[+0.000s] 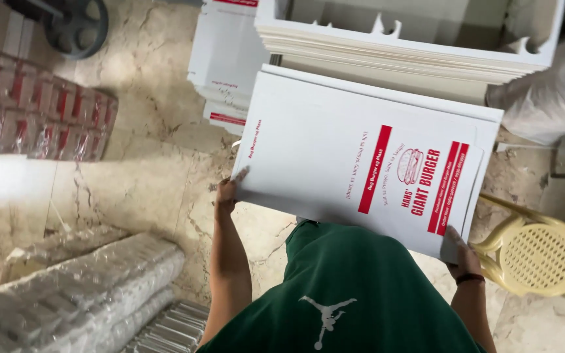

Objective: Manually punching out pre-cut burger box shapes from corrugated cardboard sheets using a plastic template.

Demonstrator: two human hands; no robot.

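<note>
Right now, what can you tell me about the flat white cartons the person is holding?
The flat white cartons form a thin stack of unfolded sheets, seemingly cardboard, printed with red bars, red lettering and a burger drawing. The stack is held tilted above the marble floor, in front of a taller pile of similar sheets. The left hand pinches its lower left edge; the right hand holds its lower right corner. Edges look crisp and undamaged.

flat box stack (335, 150): matt white card | floor (145, 157): polished marble | stool (537, 255): woven plastic
</note>
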